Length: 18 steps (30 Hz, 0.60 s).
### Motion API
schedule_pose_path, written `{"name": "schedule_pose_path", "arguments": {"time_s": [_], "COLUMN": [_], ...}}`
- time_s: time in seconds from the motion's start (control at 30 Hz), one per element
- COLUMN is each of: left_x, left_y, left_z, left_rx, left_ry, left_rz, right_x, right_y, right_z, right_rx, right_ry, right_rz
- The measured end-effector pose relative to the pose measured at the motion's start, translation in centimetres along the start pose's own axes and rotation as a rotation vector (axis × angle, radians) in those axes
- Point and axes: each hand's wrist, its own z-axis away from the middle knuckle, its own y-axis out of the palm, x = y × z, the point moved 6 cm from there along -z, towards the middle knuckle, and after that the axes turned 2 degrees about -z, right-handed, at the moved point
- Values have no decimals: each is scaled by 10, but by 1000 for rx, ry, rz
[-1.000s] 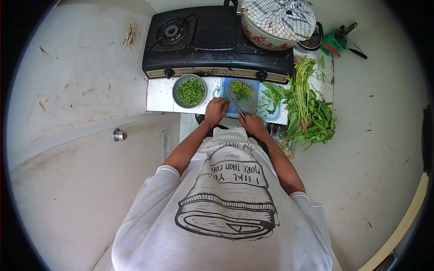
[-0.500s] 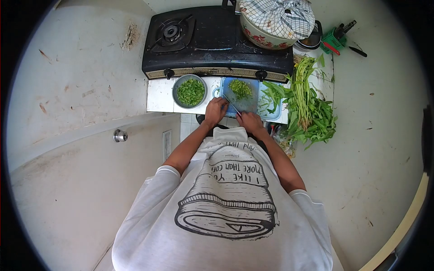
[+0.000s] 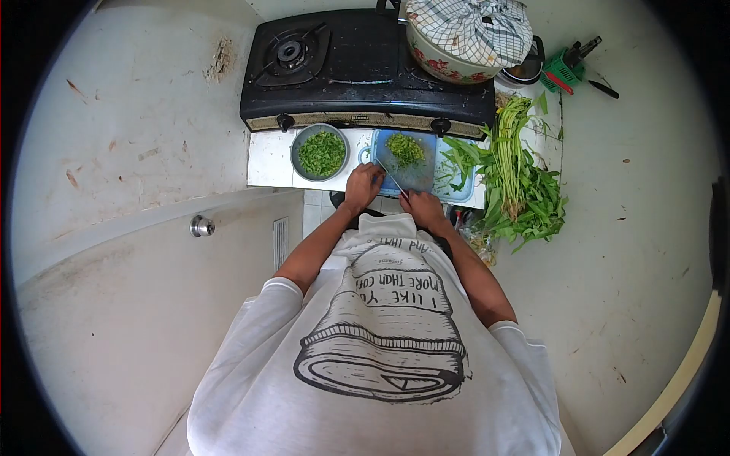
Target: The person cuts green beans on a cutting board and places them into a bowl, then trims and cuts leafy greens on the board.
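My right hand is closed around the handle of a knife. Its thin blade slants up and left across the near part of a blue cutting board. My left hand is at the board's near left edge, close to the blade, with fingers curled together; whatever they pinch is hidden. Farther back on the board lies a small heap of finely chopped greens. Left of the board stands a grey bowl holding chopped green leaves.
A bunch of long-stemmed leafy greens lies at the counter's right, some leaves reaching toward the board. Behind is a black gas stove bearing a floral pot covered by a checked cloth. A green utensil basket is at back right.
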Motion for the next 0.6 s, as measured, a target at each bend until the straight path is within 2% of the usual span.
{"name": "schedule_pose_path", "arguments": {"time_s": [0.37, 0.47, 0.6], "left_x": [1, 6, 1], "left_y": [0, 1, -2], "left_z": [-2, -1, -2], "left_rx": [-14, -15, 3], "left_ry": [-11, -113, -69], "left_rz": [23, 93, 72], "right_x": [2, -7, -6], "right_y": [3, 6, -1], "right_z": [-14, -9, -4], "right_rx": [29, -4, -20], "right_ry": [10, 15, 42], "right_rz": [-22, -29, -60]}}
